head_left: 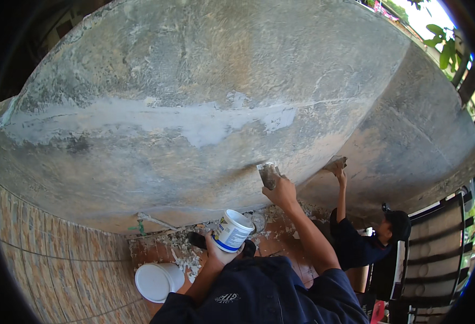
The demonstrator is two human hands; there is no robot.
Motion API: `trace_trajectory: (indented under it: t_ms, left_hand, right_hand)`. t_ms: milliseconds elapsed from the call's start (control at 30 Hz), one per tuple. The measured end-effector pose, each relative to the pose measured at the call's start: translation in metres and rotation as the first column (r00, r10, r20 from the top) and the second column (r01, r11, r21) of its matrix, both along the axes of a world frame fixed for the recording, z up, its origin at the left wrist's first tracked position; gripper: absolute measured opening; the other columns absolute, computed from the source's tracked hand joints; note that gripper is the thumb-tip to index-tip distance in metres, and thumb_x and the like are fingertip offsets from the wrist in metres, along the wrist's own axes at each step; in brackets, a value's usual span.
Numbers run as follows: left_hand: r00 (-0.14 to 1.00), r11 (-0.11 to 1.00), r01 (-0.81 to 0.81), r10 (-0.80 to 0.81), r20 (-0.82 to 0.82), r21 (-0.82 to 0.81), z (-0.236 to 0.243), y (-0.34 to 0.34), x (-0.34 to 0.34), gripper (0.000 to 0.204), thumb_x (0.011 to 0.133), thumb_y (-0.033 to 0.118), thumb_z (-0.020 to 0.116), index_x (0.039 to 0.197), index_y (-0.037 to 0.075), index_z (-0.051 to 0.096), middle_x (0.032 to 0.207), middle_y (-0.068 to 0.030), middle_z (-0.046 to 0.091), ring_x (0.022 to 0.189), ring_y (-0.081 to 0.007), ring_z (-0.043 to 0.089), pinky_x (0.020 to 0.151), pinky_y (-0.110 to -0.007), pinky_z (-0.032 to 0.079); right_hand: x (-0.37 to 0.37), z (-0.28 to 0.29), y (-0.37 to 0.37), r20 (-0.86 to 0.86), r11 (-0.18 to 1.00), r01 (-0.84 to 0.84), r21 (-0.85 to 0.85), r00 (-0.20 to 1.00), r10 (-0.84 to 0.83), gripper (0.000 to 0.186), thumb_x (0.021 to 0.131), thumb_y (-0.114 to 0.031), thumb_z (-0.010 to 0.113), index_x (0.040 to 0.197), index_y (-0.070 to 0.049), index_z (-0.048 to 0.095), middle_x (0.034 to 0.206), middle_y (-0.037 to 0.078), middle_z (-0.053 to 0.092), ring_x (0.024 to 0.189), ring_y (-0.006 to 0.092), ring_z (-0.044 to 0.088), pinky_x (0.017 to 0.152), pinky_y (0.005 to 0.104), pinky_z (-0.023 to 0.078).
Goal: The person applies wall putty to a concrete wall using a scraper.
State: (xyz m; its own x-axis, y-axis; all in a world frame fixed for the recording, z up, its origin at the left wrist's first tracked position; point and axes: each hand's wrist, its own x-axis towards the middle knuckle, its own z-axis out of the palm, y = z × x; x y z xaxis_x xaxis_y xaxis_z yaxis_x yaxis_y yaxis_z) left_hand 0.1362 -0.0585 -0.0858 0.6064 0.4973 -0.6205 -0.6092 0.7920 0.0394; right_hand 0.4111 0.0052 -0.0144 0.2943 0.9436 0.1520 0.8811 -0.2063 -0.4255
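My left hand [220,252] is wrapped round a small white tub [234,231] with a blue band, held tilted in front of my body. Its inside shows pale at the top, but how full it is I cannot tell. Up at the wall, my right hand [281,192] grips a putty knife [268,174], its blade against or very close to the concrete. The grey concrete wall [205,59] is rough and stained. Across it runs a smeared band of whitish filler [194,121], above and left of the blade.
At the right a co-worker [367,237] in dark clothes holds a flat scraping tool [334,163] to the adjoining wall. A white bucket [159,282] stands at lower left. Pale flakes [189,262] litter the tiled floor. A green tap [139,227] and pipe sit at the wall's foot.
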Motion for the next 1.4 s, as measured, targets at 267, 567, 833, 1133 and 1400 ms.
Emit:
trace_trajectory:
  t_ms: [267,567,833,1133,1400]
  left_hand:
    - [0.999,0.995,-0.014,0.011,0.030,0.100,-0.009,-0.029,-0.011,0.064,0.080,0.063,0.046,0.126,0.019,0.052,0.127,-0.0108,0.055,0.116,-0.0329,0.051,0.089,-0.054,0.043]
    - [0.993,0.991,-0.112,0.115,0.037,-0.074,0.006,-0.018,-0.033,0.070,0.078,0.067,0.037,0.125,0.019,0.056,0.126,-0.0118,0.057,0.109,-0.0344,0.053,0.083,-0.052,0.045]
    - [0.984,0.984,-0.178,0.178,0.020,-0.010,-0.018,-0.011,-0.046,0.075,0.076,0.071,0.037,0.126,0.018,0.056,0.124,-0.0135,0.057,0.107,-0.0359,0.054,0.080,-0.050,0.047]
    - [0.992,0.992,-0.119,0.120,0.027,-0.046,-0.001,-0.011,-0.035,0.071,0.077,0.069,0.038,0.124,0.019,0.057,0.124,-0.0132,0.058,0.107,-0.0349,0.054,0.081,-0.050,0.047]
    - [0.991,0.991,-0.135,0.134,-0.019,-0.015,-0.028,-0.012,-0.043,0.071,0.076,0.068,0.040,0.124,0.019,0.056,0.124,-0.0122,0.057,0.108,-0.0341,0.053,0.083,-0.049,0.045]
  right_hand:
    - [0.000,0.129,0.036,-0.250,0.804,0.213,0.556,0.965,-0.082,0.078,0.081,-0.022,0.072,0.149,-0.018,0.033,0.110,0.027,0.057,0.093,0.0353,0.066,0.075,0.0396,0.054]
    - [-0.045,-0.036,0.026,-0.068,0.959,0.157,0.236,0.987,-0.145,0.074,0.076,-0.020,0.073,0.143,-0.021,0.044,0.126,0.036,0.046,0.099,0.0485,0.059,0.074,0.0469,0.055]
    - [-0.017,0.083,0.020,-0.144,0.877,-0.003,0.480,0.986,0.082,0.072,0.078,-0.021,0.075,0.143,-0.013,0.045,0.109,0.023,0.061,0.082,0.0327,0.069,0.068,0.0374,0.057]
    - [-0.028,-0.021,0.052,0.133,0.891,0.233,0.389,0.943,-0.305,0.063,0.078,-0.016,0.070,0.138,-0.023,0.049,0.134,0.033,0.040,0.112,0.0516,0.051,0.076,0.0472,0.055]
    - [0.014,-0.017,-0.047,-0.853,0.938,-0.245,0.246,-0.514,0.090,0.069,0.085,-0.017,0.066,0.142,0.004,0.034,0.132,0.032,0.047,0.090,0.0423,0.067,0.046,0.0240,0.057]
